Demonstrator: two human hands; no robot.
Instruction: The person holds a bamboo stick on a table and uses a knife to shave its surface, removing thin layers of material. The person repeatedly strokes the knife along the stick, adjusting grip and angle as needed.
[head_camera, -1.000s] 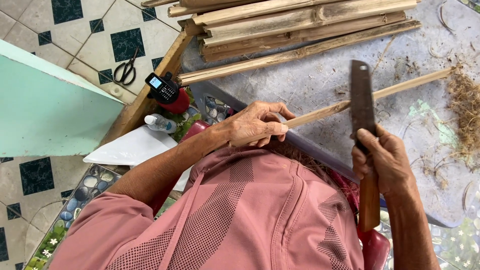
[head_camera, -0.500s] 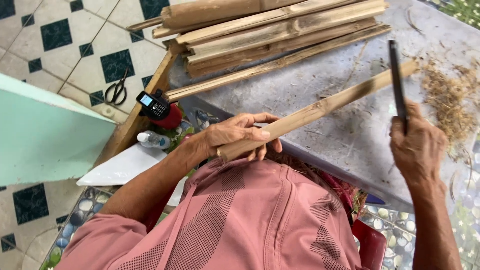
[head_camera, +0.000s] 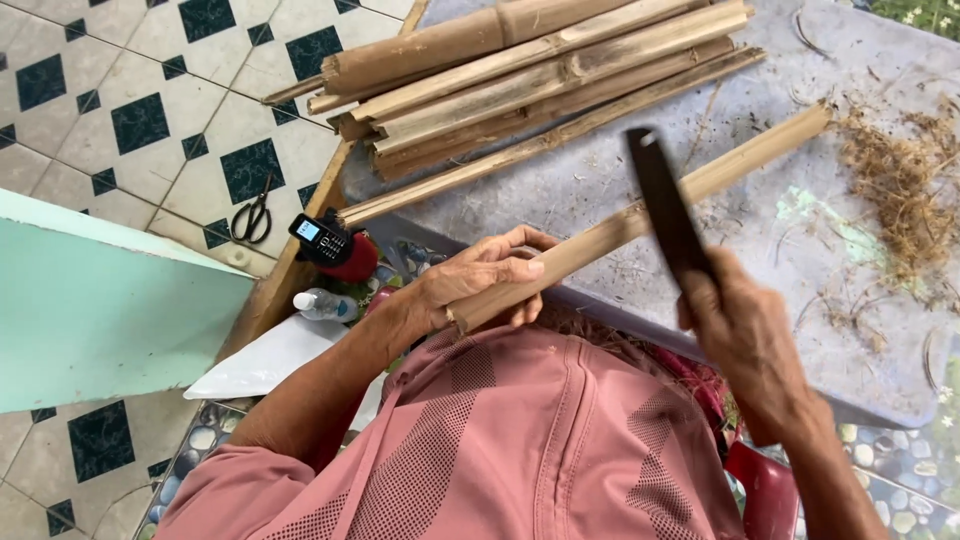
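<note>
We judge we are mid-stroke trimming: our left hand (head_camera: 480, 285) grips the bamboo strip (head_camera: 640, 220) slanting over the grey tabletop (head_camera: 600, 190), our right hand (head_camera: 745, 335) clenches the dark blade (head_camera: 665, 210) above it, calling for a controlled cut clear of fingers.

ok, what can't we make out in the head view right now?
- Blade: motion-blurred, so its edge and any contact with the bamboo strip are unclear.
- Blade handle: hidden inside the right hand.
- Strip's near end: covered by the left hand fingers.
- Phone screen: too small to read.
- Bamboo pile: cut off by the top edge.
</note>
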